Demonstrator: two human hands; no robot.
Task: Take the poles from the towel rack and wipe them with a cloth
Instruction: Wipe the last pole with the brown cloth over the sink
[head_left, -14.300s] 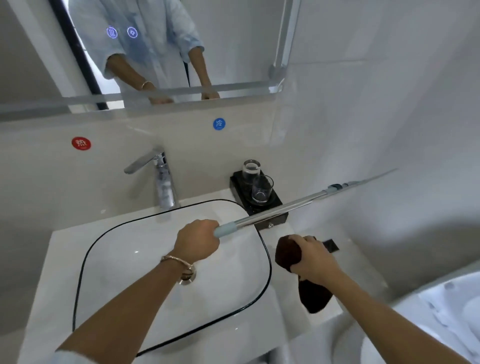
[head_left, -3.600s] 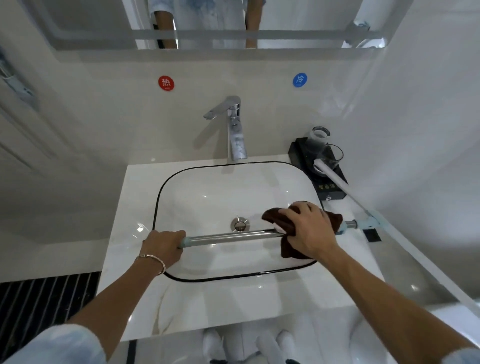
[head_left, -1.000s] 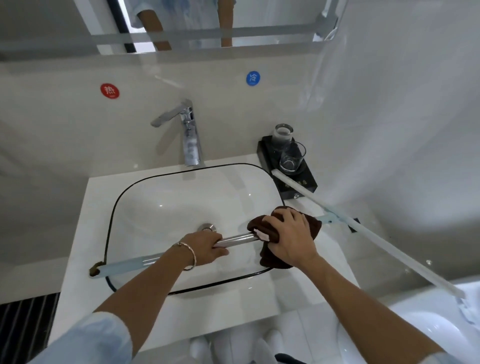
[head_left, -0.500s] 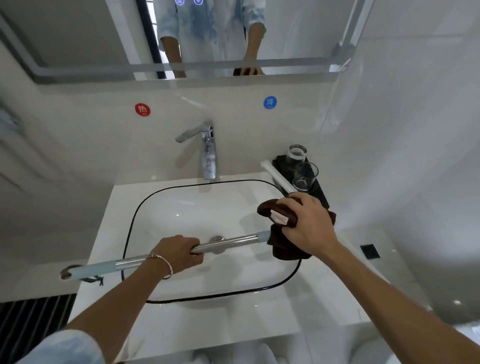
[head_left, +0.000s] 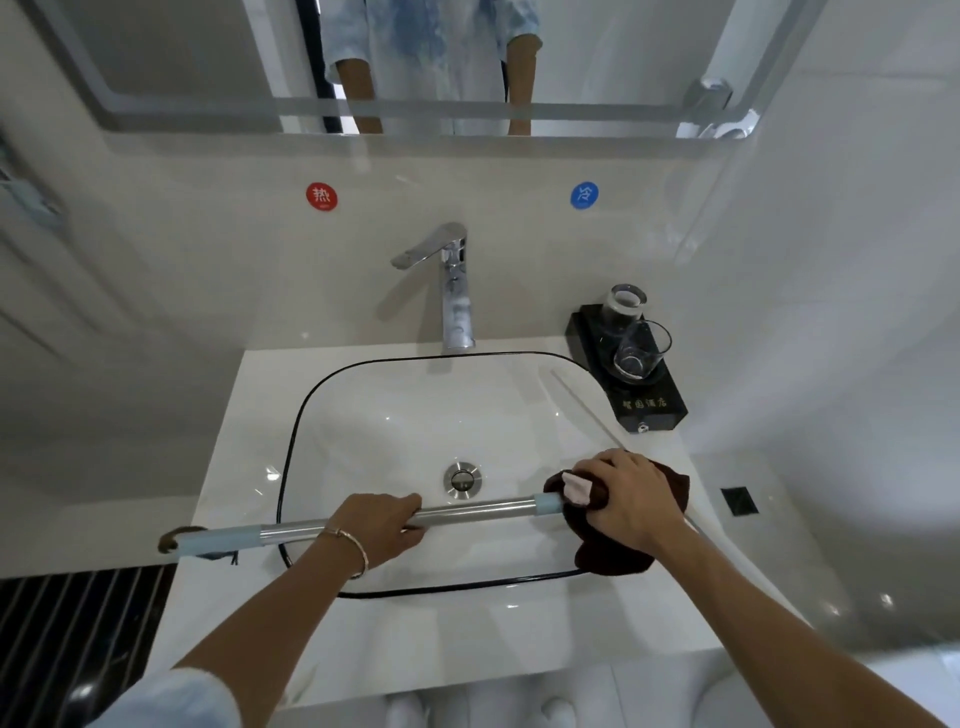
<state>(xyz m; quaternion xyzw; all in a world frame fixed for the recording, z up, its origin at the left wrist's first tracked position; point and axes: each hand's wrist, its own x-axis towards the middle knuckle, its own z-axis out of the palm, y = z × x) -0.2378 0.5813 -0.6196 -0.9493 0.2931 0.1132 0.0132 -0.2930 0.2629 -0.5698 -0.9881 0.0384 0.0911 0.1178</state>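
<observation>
Left hand (head_left: 382, 525) grips pole (head_left: 478, 510); right hand (head_left: 631, 499) clutches cloth (head_left: 613, 551) round it

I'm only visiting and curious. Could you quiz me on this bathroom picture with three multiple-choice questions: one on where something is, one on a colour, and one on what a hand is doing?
1. Where does the black tray stand relative to the faucet?
A) to its left
B) to its right, on the counter
C) inside the basin

2. What colour is the cloth?
A) white
B) yellow
C) dark brown

3. What is the left hand doing?
A) gripping the pole
B) lying flat on the counter
C) turning the faucet

Answers:
1 B: the tray sits near the right wall.
2 C: the cloth under the right hand is dark brown.
3 A: the fingers curl round the pole's metal middle.
</observation>
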